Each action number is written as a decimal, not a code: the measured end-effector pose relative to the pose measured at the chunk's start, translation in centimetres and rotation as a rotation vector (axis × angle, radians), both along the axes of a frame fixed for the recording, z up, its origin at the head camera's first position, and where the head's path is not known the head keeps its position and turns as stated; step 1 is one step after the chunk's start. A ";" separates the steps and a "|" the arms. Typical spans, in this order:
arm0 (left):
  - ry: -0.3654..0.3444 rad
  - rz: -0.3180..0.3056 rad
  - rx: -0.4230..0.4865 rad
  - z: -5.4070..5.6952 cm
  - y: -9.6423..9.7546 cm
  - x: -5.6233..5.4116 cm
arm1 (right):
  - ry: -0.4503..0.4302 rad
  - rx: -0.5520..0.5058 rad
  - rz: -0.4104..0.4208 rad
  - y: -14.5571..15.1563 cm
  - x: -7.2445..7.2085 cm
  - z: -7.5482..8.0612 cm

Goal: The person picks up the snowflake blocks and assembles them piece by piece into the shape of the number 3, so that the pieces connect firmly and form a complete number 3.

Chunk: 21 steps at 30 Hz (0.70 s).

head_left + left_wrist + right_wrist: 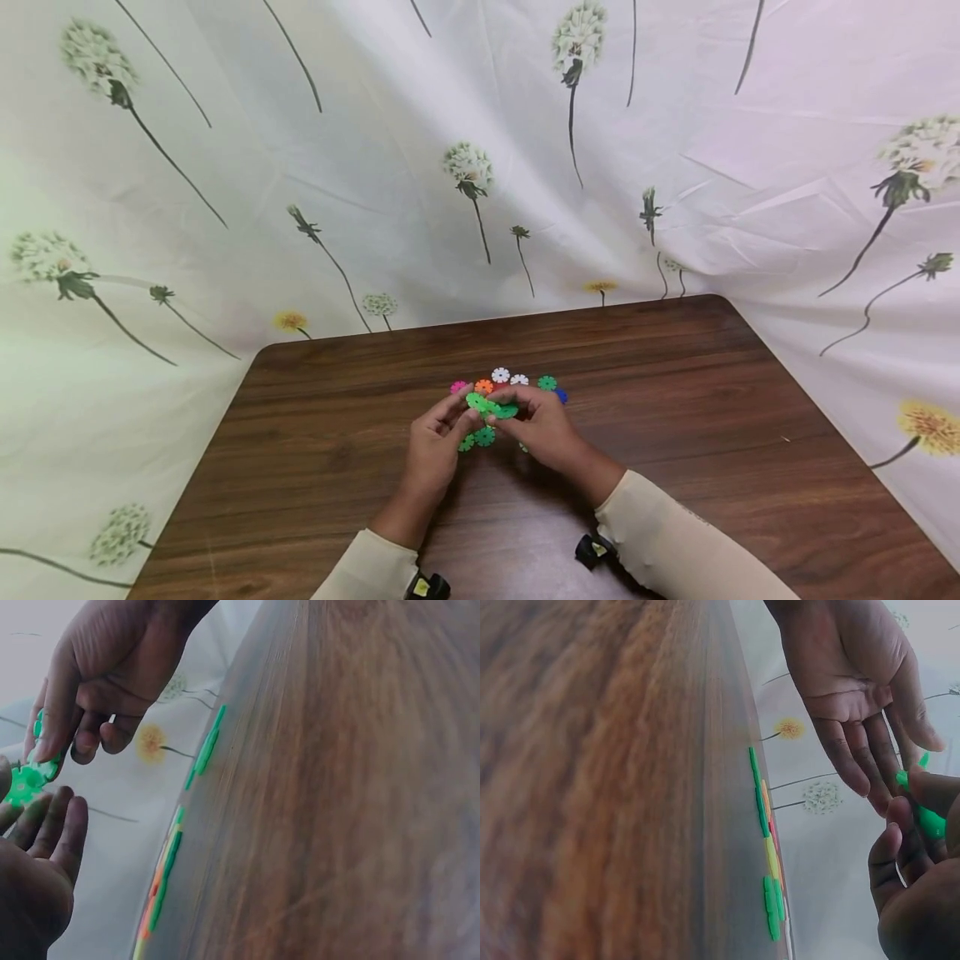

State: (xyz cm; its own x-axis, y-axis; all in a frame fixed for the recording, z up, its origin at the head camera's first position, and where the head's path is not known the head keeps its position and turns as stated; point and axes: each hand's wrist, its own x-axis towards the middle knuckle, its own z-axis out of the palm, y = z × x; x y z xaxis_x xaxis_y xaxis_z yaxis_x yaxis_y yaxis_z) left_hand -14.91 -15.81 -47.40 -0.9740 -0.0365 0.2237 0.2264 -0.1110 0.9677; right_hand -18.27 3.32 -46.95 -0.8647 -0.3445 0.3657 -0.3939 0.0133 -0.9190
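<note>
Pinches a light disc point(476, 401) between thumb and index finger of the left hand point(433, 446), and a dark disc point(507, 412) between thumb and fingers of the right hand point(546, 429). Holds both green pieces above the table point(337, 433), close against each other between the two sets of fingertips; cannot tell whether locked together. Stretches the other left fingers fairly straight, side by side; bends the last right fingers loosely. Has, on the table just past the left fingertips, a pink disc point(458, 387) and an orange disc point(484, 386), with two white discs point(500, 375) past the right fingertips. Beyond the right knuckles, has a green disc point(547, 382) beside a blue disc point(562, 397), the latter partly hidden. Nearer, just by the left thumb tip, has a green pair point(484, 436) flat on the wood. Wears pale sleeves point(682, 533) and a black band point(595, 550) behind the right fingers. Far past all fingers, faces a flowered cloth point(375, 167).
</note>
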 end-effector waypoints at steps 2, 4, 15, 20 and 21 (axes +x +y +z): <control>-0.013 0.003 0.010 0.0 0.0 -0.1 | 0.006 0.006 -0.002 0.0 0.0 0.0; -0.017 0.005 0.028 -0.1 0.0 -0.2 | 0.009 0.009 -0.001 0.0 0.0 0.1; -0.130 0.035 0.146 -0.2 0.0 -0.3 | 0.041 0.068 -0.014 0.2 -0.2 -0.1; -0.141 0.031 0.176 -0.2 -0.1 -0.2 | 0.076 0.089 0.009 0.6 -0.5 0.0; -0.140 0.030 0.182 -0.2 -0.1 -0.2 | 0.076 0.092 0.018 0.7 -0.6 0.0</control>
State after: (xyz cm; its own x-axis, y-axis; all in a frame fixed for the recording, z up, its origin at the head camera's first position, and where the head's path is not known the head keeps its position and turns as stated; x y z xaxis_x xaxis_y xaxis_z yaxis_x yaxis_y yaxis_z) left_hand -15.15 -15.91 -47.64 -0.9929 -0.0933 0.0739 0.0975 -0.2819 0.9545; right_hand -18.86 4.07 -46.95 -0.8290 -0.3947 0.3962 -0.4636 0.0891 -0.8815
